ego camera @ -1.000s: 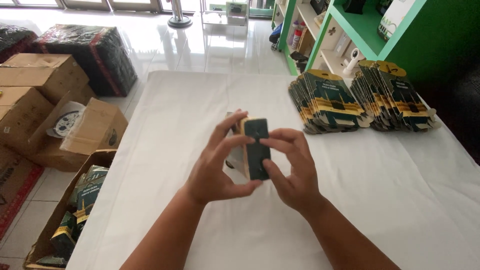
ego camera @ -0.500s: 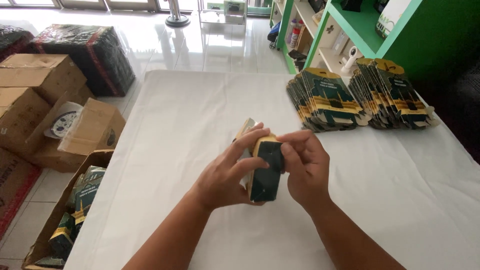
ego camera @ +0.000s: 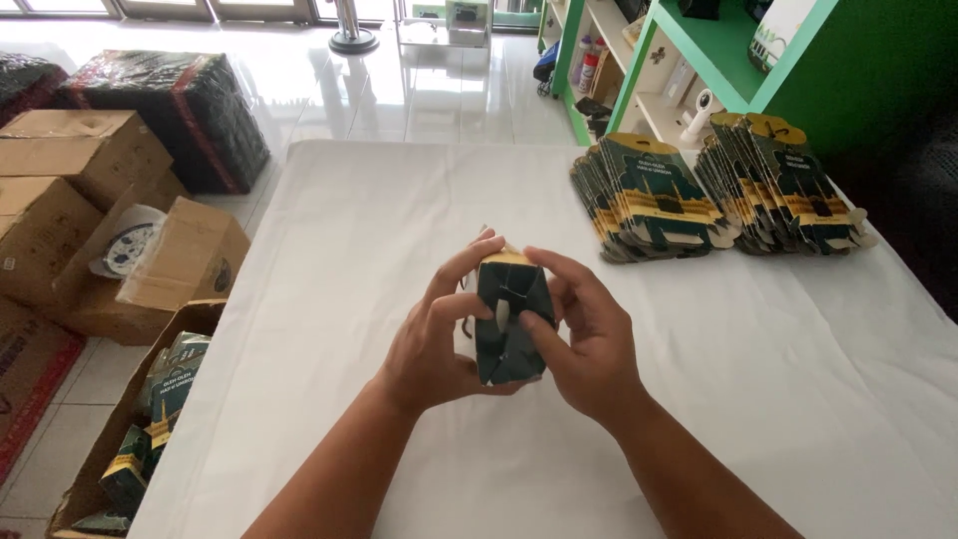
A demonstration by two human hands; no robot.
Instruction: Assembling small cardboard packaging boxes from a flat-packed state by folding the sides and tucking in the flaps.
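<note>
Hands: left hand (ego camera: 431,339) and right hand (ego camera: 589,344) both clamp small dark-green carton (ego camera: 511,321) above the surface (ego camera: 399,200).
Technique: thumbs press end flaps squarely; carton held upright.

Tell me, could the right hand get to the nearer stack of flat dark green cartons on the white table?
Probably yes: bare white table lies between the right hand and the nearer stack of flat dark green cartons, but that hand is busy holding the small dark green box with the left hand.

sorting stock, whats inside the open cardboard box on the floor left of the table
The open cardboard box holds several small dark green cartons with yellow trim, piled loosely. Its walls and the table edge hide whatever lies deeper.
</note>
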